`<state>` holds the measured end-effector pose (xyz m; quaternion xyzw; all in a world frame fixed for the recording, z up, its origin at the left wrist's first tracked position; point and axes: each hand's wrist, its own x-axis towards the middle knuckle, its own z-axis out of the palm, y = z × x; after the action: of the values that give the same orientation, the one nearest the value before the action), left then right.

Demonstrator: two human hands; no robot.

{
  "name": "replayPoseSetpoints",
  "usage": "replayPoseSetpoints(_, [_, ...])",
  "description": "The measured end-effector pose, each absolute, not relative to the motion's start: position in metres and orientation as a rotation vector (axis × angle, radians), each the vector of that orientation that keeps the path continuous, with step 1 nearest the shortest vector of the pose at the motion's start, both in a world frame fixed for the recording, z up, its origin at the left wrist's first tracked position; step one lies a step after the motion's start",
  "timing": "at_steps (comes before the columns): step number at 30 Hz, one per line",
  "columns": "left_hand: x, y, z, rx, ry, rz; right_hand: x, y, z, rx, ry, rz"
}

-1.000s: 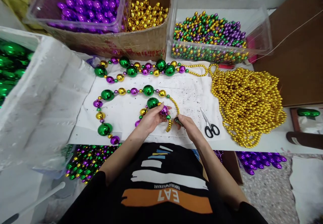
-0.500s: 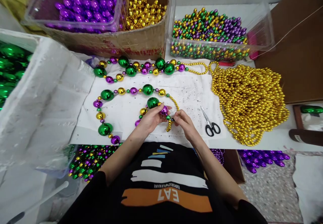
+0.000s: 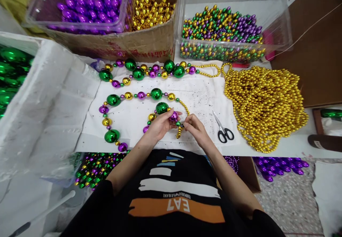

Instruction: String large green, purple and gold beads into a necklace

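Note:
A bead necklace (image 3: 113, 100) of green, gold and purple balls curves over the white cloth, and one end reaches my hands. My left hand (image 3: 161, 125) is closed around that end, near a purple bead (image 3: 173, 116) and a large green bead (image 3: 161, 108). My right hand (image 3: 196, 126) pinches beside a small green bead, where a short length of gold bead chain (image 3: 179, 133) hangs. Something small and dark shows at its fingertips, too small to name. Scissors (image 3: 226, 135) with black handles lie partly open to the right.
Another bead necklace (image 3: 138, 74) lies along the back of the cloth. Right of it is a heap of gold bead chains (image 3: 267, 105). Behind stand a cardboard box (image 3: 107, 46) and a clear bin (image 3: 235, 46) of small beads. A white foam box (image 3: 61, 77) is at left.
Both hands stay in nearly the same place on the necklace, with only slight finger movement at the right hand. The camera view has shifted a little.

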<state>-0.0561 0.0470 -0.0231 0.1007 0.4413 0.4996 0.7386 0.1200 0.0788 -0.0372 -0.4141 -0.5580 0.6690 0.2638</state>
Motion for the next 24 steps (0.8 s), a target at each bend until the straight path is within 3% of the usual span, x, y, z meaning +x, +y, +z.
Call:
replayPoseSetpoints(15, [-0.059, 0.048, -0.021, 0.121, 0.955, 1.076, 0.138, 0.088, -0.036, -1.180, -1.561, 1.628])
replayPoseSetpoints(21, [-0.063, 0.046, -0.015, 0.118, 0.923, 1.091, 0.188, 0.135, -0.065, -1.713, -1.784, 0.655])
replayPoseSetpoints(24, [-0.066, 0.042, -0.013, 0.159, 0.906, 1.111, 0.194, 0.141, -0.064, -1.743, -2.043, 0.295])
